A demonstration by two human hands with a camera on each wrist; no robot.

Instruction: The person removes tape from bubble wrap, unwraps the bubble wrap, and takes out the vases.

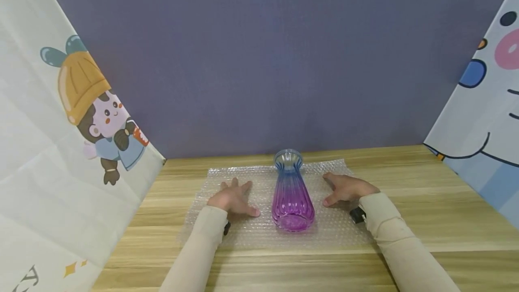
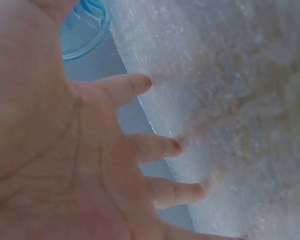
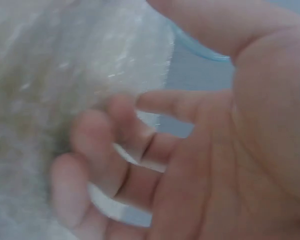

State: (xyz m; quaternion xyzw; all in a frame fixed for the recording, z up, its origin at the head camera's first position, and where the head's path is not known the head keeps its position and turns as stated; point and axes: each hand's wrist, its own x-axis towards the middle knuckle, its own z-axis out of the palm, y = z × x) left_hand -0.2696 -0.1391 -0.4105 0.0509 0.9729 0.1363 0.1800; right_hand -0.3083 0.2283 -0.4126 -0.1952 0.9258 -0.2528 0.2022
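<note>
A ribbed glass vase [image 1: 293, 193], blue at the neck and purple toward the base, lies on a sheet of bubble wrap [image 1: 259, 233] with its mouth toward the back wall. On the left part of the sheet, my left hand [image 1: 234, 199] is spread, its fingertips touching the plastic in the left wrist view. To the vase's right, my right hand [image 1: 346, 188] is over the sheet with thumb and index finger apart. Its other fingers [image 3: 92, 137] bend loosely in the right wrist view, holding nothing. Both hands are apart from the vase.
The wooden tabletop [image 1: 405, 193] extends around the bubble wrap. A grey-blue panel [image 1: 259, 57] stands along the back edge. Printed cloths flank the table, one on the left [image 1: 36, 148] and one on the right [image 1: 458, 125].
</note>
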